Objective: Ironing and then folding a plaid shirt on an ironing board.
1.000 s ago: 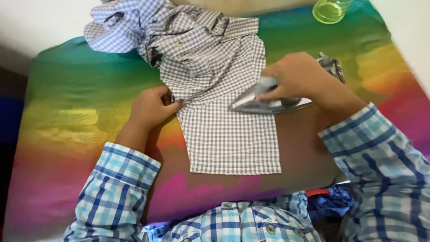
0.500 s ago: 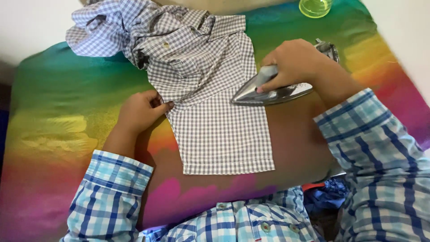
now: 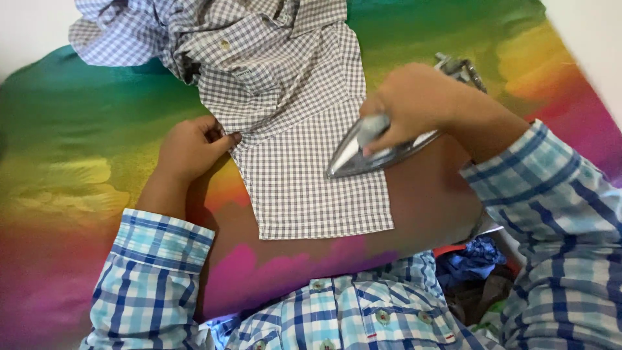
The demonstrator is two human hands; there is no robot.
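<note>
**Iron on the checked sleeve**

The iron (image 3: 372,150) sits on the sleeve (image 3: 311,181), nose toward the left hand (image 3: 191,148). Right hand (image 3: 414,104) grips its handle; the left seemingly pinches the sleeve's edge on the rainbow cloth (image 3: 78,168).

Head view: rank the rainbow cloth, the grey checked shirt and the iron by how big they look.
1. rainbow cloth
2. grey checked shirt
3. iron, partly hidden by the right hand
</note>
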